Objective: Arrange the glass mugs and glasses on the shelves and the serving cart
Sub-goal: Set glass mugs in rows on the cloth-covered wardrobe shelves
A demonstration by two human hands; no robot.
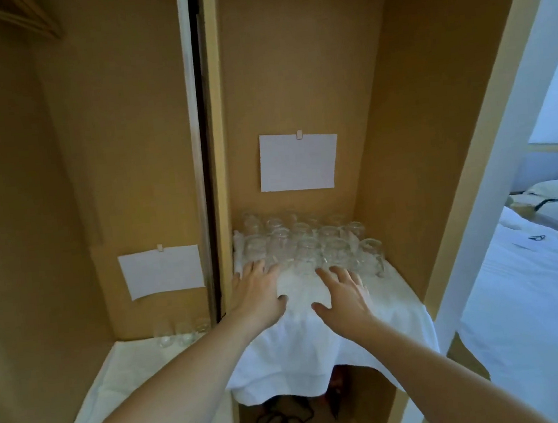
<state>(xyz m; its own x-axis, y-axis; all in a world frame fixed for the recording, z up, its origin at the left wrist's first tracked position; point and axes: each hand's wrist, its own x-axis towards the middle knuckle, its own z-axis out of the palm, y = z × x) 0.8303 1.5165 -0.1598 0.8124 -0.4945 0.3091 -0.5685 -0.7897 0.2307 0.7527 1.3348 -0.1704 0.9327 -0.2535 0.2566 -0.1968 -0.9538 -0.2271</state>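
Many clear glass mugs and glasses [308, 242] crowd the back of the white-cloth-covered shelf [369, 332], at 12 o'clock from both hands. The left hand [256, 291] and right hand [343, 294] reach with fingers spread, holding nothing. The glass looks rigid, slick and breakable; taking each around its body or handle seems safest.

Bare white cloth [378, 314] lies open in front; packed glass mugs [308, 246] block the shelf's back
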